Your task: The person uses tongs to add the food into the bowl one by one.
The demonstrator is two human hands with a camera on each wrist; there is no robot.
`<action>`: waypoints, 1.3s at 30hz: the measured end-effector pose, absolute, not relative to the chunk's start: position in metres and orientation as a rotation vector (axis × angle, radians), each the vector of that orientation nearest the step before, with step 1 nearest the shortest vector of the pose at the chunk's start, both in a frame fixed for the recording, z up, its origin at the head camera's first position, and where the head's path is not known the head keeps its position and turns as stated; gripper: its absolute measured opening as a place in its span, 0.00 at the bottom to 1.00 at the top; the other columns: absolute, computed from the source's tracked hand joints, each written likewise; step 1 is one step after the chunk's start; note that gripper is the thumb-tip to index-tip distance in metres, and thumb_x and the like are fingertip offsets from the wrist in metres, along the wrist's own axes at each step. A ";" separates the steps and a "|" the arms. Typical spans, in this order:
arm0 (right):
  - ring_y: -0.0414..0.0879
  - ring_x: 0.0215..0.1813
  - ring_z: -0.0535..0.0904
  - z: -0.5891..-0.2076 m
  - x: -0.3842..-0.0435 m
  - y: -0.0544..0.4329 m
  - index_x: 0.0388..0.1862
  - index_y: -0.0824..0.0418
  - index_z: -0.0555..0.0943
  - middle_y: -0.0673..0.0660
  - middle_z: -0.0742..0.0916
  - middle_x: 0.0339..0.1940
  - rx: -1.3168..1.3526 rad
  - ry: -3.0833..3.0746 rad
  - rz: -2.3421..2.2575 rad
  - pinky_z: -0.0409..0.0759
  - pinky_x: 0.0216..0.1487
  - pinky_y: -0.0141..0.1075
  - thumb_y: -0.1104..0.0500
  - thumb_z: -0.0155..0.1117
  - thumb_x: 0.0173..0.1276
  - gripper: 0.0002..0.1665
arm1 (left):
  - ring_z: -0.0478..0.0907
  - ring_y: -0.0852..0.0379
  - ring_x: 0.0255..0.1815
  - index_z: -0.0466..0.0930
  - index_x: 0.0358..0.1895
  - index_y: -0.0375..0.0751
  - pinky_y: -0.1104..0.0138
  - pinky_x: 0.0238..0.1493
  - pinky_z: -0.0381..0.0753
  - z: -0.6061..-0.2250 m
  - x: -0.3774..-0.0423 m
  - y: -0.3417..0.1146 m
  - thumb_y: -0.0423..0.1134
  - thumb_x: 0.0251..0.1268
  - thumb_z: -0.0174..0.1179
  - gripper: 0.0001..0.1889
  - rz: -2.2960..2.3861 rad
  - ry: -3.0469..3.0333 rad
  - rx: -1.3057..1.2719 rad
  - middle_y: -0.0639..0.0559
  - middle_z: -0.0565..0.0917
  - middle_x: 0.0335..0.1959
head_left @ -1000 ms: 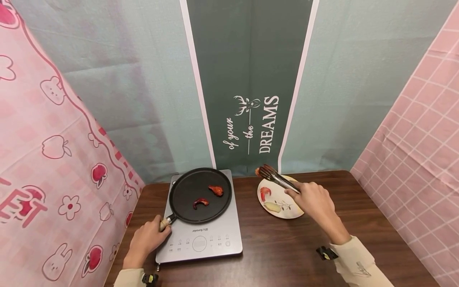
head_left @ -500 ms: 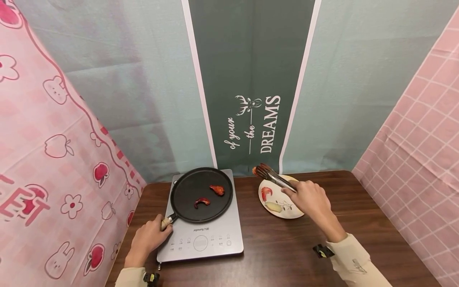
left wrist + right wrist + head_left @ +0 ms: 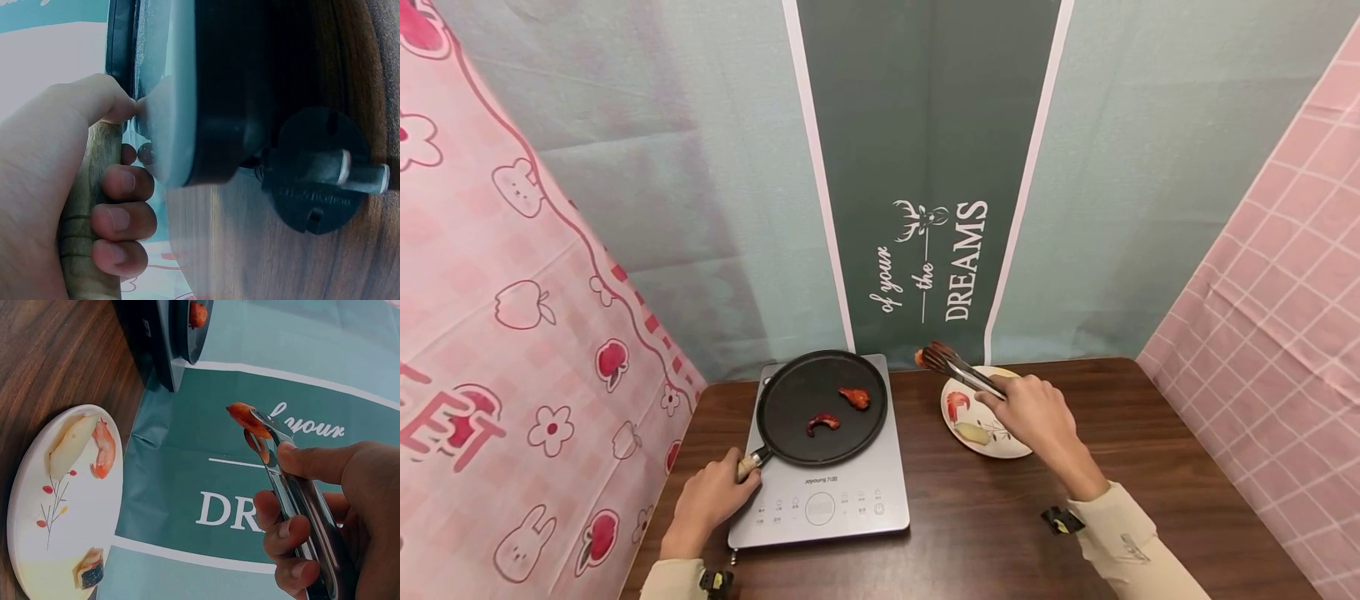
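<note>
Only the left wrist view shows fingertips (image 3: pixel 140 219) curled round the handle (image 3: pixel 78 244)

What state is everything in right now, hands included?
Left hand: grips the wooden handle of the pan.
Right hand: grips the tongs.
Tongs: closed on an orange-red food piece, held in the air.
Pan: resting on the cooktop, holding a drumstick-shaped piece and a curved piece.
Cooktop: flat on the table; on or off, cannot tell.
Plate: on the table, holding a pale piece, a red-and-white shrimp and a dark-banded piece.
</note>
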State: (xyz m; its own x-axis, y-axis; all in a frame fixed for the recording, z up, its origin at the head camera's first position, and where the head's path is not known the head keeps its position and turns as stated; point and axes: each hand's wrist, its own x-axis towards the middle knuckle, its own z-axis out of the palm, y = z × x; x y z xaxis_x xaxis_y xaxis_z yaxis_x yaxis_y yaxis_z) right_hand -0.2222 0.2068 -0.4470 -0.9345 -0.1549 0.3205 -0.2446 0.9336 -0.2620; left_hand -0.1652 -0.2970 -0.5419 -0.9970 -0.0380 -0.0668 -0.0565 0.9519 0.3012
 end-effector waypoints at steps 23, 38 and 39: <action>0.51 0.22 0.72 -0.448 -0.226 0.188 0.37 0.48 0.87 0.49 0.75 0.17 0.333 -2.781 0.471 0.66 0.24 0.45 0.47 0.73 0.69 0.07 | 0.74 0.47 0.22 0.72 0.39 0.42 0.50 0.26 0.72 -0.543 -0.165 -0.298 0.52 0.68 0.63 0.16 0.472 3.051 -0.063 0.46 0.77 0.23; 0.47 0.23 0.69 -0.454 -0.228 0.178 0.28 0.47 0.84 0.46 0.72 0.15 0.403 -2.713 0.438 0.66 0.26 0.42 0.47 0.77 0.65 0.11 | 0.72 0.49 0.21 0.71 0.38 0.43 0.52 0.25 0.71 -0.543 -0.164 -0.298 0.51 0.68 0.63 0.16 0.492 3.049 -0.060 0.48 0.76 0.22; 0.47 0.22 0.69 -0.454 -0.228 0.176 0.28 0.47 0.84 0.46 0.72 0.14 0.418 -2.696 0.430 0.66 0.26 0.42 0.47 0.78 0.65 0.12 | 0.72 0.49 0.21 0.71 0.37 0.43 0.52 0.25 0.71 -0.543 -0.164 -0.299 0.51 0.68 0.63 0.16 0.493 3.051 -0.058 0.48 0.76 0.22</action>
